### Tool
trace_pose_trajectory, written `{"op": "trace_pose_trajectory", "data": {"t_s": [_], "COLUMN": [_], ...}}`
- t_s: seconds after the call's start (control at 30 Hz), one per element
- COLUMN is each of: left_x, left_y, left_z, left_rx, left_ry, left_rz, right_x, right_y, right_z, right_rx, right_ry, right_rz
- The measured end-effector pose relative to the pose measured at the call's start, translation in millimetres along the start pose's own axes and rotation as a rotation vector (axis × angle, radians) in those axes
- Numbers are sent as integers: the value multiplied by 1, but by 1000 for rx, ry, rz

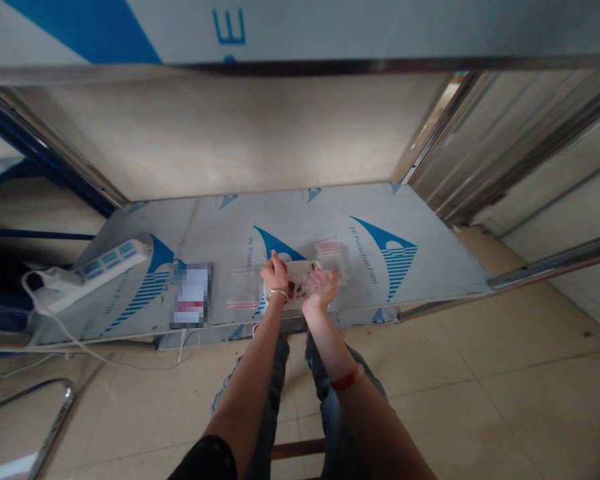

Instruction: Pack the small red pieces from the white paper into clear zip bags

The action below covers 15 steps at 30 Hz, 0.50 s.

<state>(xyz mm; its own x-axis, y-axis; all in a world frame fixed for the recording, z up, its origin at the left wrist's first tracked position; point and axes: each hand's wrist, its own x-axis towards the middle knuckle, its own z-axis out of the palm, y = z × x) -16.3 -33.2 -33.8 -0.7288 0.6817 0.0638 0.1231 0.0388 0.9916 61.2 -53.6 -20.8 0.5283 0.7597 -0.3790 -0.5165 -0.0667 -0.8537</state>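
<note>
A shallow whitish tray (300,272) sits on the bench in front of me, with small dark red pieces (291,288) scattered in it. At its left side is my left hand (276,273), fingers curled together; whatever they may hold is too small to make out. Over the tray's right part lies my right hand (322,289), fingers stretched towards the pieces and apart. Just behind it are clear plastic bags with red stripes (330,249). Another clear bag with a red stripe (243,303) lies flat to the left of the tray.
The metal bench (215,227) wears printed protective film. On its left are a phone-like device (192,296), blurred out, and a white power strip (113,260) with a cable (105,363) hanging over the front edge. A metal shelf (330,33) spans above.
</note>
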Motion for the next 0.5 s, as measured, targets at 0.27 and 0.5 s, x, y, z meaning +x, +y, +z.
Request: {"op": "trace_pose_trajectory", "data": {"t_s": [0.27, 0.5], "left_x": [2, 2], "left_y": [6, 41], "left_z": [-2, -17], "left_rx": [-96, -323], "left_ry": [0, -89], "left_rz": [-44, -184], "right_x": [4, 5], "right_y": [4, -11], "right_z": [-4, 2], "right_rx": [37, -32], "right_ry": [12, -146], "right_rz": [15, 152]}}
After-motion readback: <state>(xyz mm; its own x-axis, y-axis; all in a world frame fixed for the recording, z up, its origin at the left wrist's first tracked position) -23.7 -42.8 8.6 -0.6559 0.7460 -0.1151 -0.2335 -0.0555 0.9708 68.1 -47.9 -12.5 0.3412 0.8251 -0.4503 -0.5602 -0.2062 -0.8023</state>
